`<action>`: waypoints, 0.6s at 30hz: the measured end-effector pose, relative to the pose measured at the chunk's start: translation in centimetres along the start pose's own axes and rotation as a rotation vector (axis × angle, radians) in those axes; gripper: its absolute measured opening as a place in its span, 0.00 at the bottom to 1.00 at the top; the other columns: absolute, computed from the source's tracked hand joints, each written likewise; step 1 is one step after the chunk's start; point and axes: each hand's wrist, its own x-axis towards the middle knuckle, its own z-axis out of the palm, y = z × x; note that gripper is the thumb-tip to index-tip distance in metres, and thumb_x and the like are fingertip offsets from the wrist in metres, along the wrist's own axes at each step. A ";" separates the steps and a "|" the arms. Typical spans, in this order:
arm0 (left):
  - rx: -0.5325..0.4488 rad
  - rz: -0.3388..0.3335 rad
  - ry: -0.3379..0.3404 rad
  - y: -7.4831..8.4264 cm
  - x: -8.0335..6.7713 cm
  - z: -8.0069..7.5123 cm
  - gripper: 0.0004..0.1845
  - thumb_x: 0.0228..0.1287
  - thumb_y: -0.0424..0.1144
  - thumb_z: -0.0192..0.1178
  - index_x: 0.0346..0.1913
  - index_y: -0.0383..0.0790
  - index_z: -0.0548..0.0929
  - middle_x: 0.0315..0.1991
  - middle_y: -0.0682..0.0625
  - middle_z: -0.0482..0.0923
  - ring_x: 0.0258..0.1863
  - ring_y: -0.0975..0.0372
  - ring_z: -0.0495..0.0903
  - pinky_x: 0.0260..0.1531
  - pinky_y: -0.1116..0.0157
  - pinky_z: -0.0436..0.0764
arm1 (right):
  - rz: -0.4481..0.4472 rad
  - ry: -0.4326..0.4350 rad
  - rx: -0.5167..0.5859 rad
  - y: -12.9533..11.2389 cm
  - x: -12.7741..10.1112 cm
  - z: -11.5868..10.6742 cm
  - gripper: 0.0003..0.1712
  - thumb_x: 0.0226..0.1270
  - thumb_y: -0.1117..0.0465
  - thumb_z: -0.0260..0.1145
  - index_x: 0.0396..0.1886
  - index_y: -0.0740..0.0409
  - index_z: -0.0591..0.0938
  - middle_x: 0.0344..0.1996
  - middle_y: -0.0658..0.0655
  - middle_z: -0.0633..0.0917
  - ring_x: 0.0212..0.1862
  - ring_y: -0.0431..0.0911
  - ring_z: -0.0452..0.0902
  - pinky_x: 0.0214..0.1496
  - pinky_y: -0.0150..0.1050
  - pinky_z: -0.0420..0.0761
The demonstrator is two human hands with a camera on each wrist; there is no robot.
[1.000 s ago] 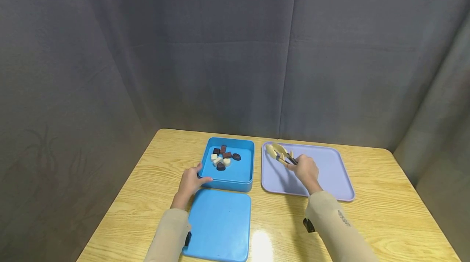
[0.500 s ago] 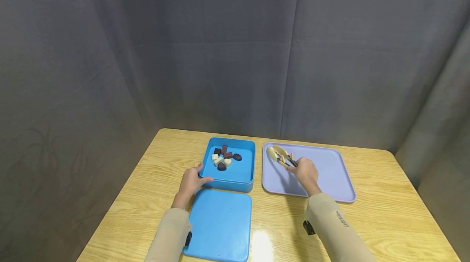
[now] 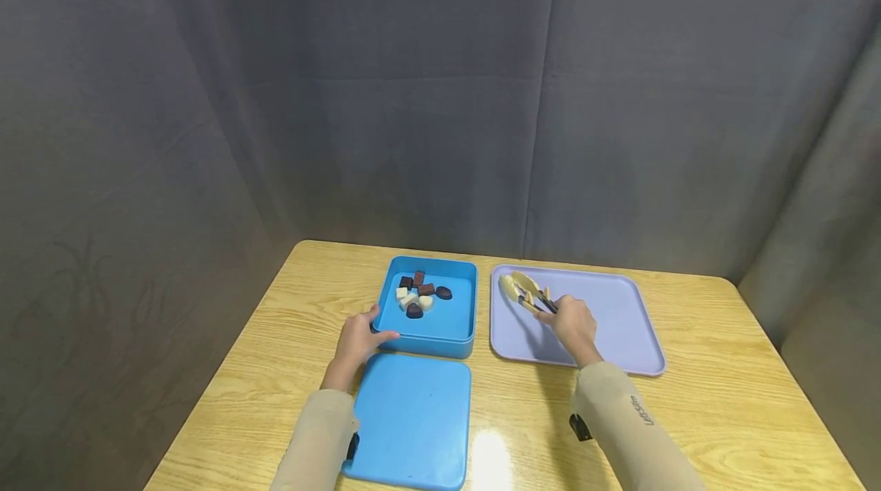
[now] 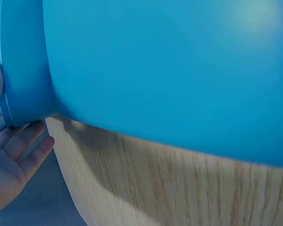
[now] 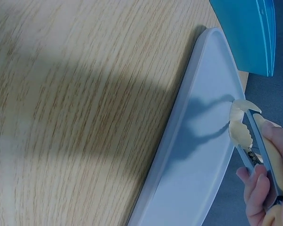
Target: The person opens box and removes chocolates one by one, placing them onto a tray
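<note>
My left hand (image 3: pixel 356 338) grips the near left corner of a blue box (image 3: pixel 447 346), with the thumb along the front rim and the fingers against the side. Inside the box, left of its middle, lie several chocolates (image 3: pixel 426 290) in dark brown, reddish brown and white. My right hand (image 3: pixel 573 323) holds a pair of tongs (image 5: pixel 266 146) with cream, scalloped tips and black-and-tan handles. The tips stand apart with nothing between them, above the left part of a lilac tray (image 3: pixel 612 323), where they cast a forked shadow in the right wrist view.
A flat blue lid (image 3: pixel 413 422) lies directly in front of the box, beside my left forearm. Box and tray stand side by side with a narrow gap on the wooden table (image 3: pixel 723 399). Grey curtains (image 3: pixel 440 131) hang behind and at both sides.
The tongs have come slightly lower over the tray's left part, and their tips look a little farther apart. My left hand, the box and its chocolates stay where they were.
</note>
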 end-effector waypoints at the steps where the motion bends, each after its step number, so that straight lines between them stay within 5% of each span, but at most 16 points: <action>1: 0.001 0.005 0.001 0.0 0.0 0.0 0.39 0.49 0.43 0.67 0.60 0.25 0.63 0.59 0.34 0.62 0.57 0.45 0.64 0.51 0.52 0.68 | 0.001 -0.001 -0.001 0.0 0.0 0.0 0.19 0.45 0.49 0.71 0.16 0.59 0.75 0.17 0.56 0.75 0.22 0.50 0.68 0.19 0.43 0.68; 18: 0.006 0.027 0.016 -0.1 -0.1 0.1 0.39 0.49 0.43 0.67 0.60 0.24 0.63 0.59 0.33 0.63 0.56 0.45 0.65 0.50 0.52 0.69 | 0.007 -0.017 0.002 0.7 -0.4 0.1 0.19 0.45 0.47 0.71 0.20 0.59 0.79 0.18 0.56 0.75 0.22 0.49 0.67 0.17 0.42 0.67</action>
